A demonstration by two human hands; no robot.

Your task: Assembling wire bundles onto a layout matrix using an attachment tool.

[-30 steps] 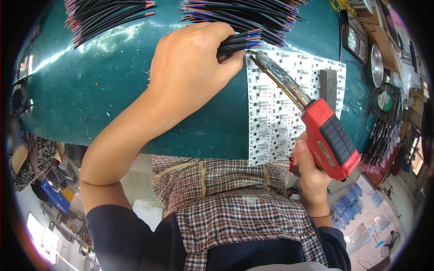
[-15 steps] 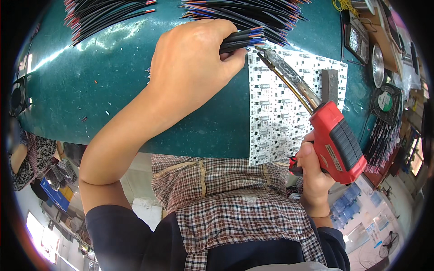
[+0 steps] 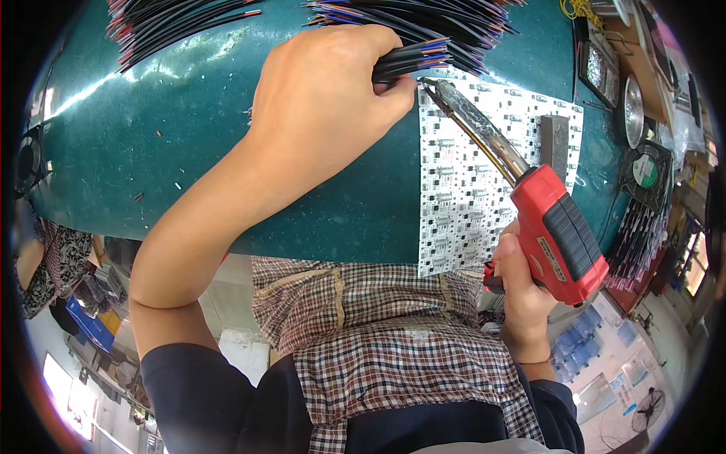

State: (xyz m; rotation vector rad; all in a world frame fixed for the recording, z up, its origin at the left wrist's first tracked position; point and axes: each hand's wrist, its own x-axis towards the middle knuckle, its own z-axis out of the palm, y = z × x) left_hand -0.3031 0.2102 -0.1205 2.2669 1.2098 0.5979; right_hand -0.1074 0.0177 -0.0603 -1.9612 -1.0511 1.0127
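My left hand (image 3: 325,98) is closed around a bundle of black cables (image 3: 412,60) whose stripped ends show blue and orange wires. It hovers by the upper left corner of a white sheet of circuit boards (image 3: 446,204), which carries rows of small components. My right hand (image 3: 523,291) grips a red and black soldering gun (image 3: 560,234) by its handle. The gun's long metal barrel slants up and left over the sheet, and its tip lies close to my left thumb at the sheet's corner. A thin brass-coloured tube runs beside the barrel. Whether the tip touches a board I cannot tell.
A grey metal block (image 3: 554,142) rests on the sheet's right part. Piles of black cables (image 3: 185,30) lie along the far side of the green table (image 3: 98,166). At right are a metal bowl (image 3: 634,110), a small fan (image 3: 646,172) and more wires (image 3: 639,242).
The gun has shifted slightly left, its tip now nearer the sheet's upper left corner. My left hand with the cable bundle has moved a little up and right.
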